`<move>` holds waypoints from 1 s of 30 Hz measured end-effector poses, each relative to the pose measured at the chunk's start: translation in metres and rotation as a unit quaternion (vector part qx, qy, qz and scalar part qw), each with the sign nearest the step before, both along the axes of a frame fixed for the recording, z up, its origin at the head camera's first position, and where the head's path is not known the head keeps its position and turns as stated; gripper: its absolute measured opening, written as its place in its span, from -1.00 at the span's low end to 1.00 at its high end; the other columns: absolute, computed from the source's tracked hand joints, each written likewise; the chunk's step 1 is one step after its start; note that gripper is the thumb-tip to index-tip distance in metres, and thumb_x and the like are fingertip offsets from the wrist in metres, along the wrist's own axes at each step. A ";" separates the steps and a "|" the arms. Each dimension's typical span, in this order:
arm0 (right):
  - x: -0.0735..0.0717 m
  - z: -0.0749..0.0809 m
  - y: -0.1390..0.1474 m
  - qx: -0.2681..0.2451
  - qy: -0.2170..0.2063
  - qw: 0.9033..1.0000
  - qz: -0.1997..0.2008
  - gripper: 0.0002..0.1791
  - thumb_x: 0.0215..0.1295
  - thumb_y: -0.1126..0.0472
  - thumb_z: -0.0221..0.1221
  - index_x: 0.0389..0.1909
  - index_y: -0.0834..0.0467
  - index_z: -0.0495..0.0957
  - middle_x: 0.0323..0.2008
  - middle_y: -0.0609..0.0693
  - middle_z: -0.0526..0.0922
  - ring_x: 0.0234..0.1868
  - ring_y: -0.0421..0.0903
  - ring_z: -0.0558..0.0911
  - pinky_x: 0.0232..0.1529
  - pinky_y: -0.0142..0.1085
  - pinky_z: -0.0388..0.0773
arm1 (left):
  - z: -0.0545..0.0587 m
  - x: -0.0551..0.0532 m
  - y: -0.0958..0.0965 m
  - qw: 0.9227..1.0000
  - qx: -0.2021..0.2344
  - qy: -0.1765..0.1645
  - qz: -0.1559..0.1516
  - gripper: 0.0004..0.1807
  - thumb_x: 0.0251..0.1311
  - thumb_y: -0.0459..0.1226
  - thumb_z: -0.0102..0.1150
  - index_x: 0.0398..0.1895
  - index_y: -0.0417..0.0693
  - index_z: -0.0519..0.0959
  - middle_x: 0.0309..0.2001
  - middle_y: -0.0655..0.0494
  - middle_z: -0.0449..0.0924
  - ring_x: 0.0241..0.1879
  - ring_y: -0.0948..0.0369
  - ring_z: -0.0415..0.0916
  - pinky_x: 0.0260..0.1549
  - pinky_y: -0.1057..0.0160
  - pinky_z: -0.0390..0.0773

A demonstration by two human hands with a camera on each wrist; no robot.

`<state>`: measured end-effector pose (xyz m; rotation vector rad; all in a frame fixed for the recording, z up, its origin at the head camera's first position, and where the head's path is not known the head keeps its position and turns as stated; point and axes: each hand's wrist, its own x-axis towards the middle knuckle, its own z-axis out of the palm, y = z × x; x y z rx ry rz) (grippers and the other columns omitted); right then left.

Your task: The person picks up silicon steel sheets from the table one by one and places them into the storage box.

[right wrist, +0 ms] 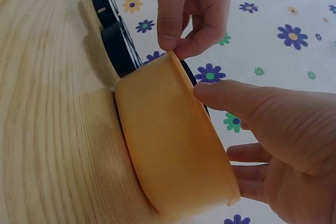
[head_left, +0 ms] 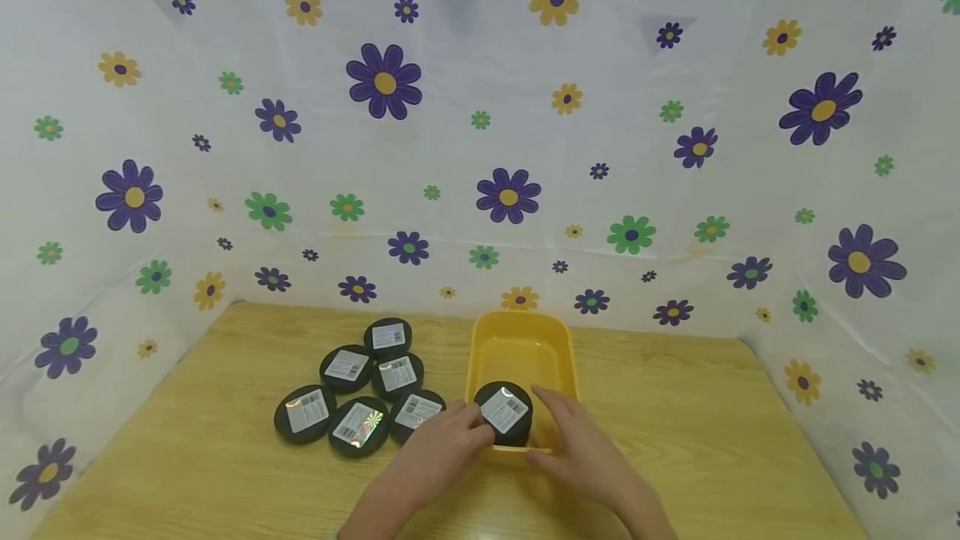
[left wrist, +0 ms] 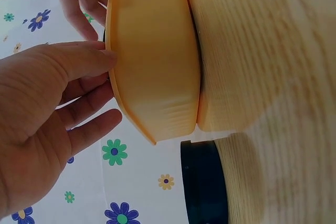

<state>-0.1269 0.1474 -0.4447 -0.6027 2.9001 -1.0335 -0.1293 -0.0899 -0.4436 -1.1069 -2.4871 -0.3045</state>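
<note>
A yellow tray [head_left: 525,352] stands on the table. In its near end is a round black container [head_left: 503,413] with a white barcode label, possibly on top of another. My left hand [head_left: 448,444] is at the near left corner, pinching the rim between thumb and fingers beside the container. My right hand [head_left: 588,448] lies over the near right corner with fingers extended; its thumb [right wrist: 218,94] touches the near rim. In the left wrist view the left thumb [left wrist: 94,64] rests against the rim. The tray's wall hides part of the fingers.
Several more round black containers [head_left: 360,427] with white labels lie in a cluster left of the tray, one partly behind my left hand. The wooden table [head_left: 690,423] extends to both sides. A white flower-print sheet [head_left: 450,148] hangs behind it and at its sides.
</note>
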 end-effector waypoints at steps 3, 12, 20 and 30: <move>0.005 0.000 0.003 0.021 0.051 0.998 -0.012 -0.17 0.08 0.08 0.47 0.38 0.13 0.34 0.28 0.13 0.43 0.27 0.11 0.46 0.25 0.02 0.43 | 0.000 -0.001 -0.001 1.000 0.002 0.002 0.001 -0.86 0.07 -0.33 0.40 -0.40 0.10 0.63 -0.36 0.23 0.45 -0.34 0.24 0.41 -0.39 0.35 0.50; 0.012 0.005 0.012 0.093 0.122 0.988 0.009 -0.48 0.05 0.18 0.47 0.07 0.12 0.56 -0.06 -0.03 0.56 -0.05 -0.09 0.54 0.04 -0.12 0.58 | -0.002 -0.001 -0.002 1.000 0.000 -0.023 0.010 -0.86 0.10 -0.34 0.36 -0.39 0.12 0.63 -0.35 0.23 0.45 -0.33 0.24 0.39 -0.39 0.36 0.49; 0.013 -0.001 0.015 0.134 0.149 0.979 0.022 -0.63 0.08 0.21 0.44 -0.08 0.07 0.58 -0.18 -0.09 0.56 -0.17 -0.16 0.54 -0.07 -0.19 0.61 | -0.001 -0.001 -0.001 1.000 -0.003 -0.028 0.008 -0.88 0.13 -0.33 0.34 -0.39 0.13 0.62 -0.35 0.24 0.45 -0.33 0.25 0.37 -0.39 0.38 0.48; 0.014 -0.009 0.014 0.118 0.203 0.972 0.019 -0.65 -0.03 0.27 0.48 -0.29 0.02 0.52 -0.30 -0.18 0.47 -0.24 -0.21 0.48 -0.18 -0.28 0.56 | 0.001 -0.001 0.000 0.999 -0.013 -0.046 0.009 -0.88 0.14 -0.32 0.35 -0.35 0.14 0.64 -0.33 0.23 0.46 -0.31 0.25 0.38 -0.36 0.38 0.49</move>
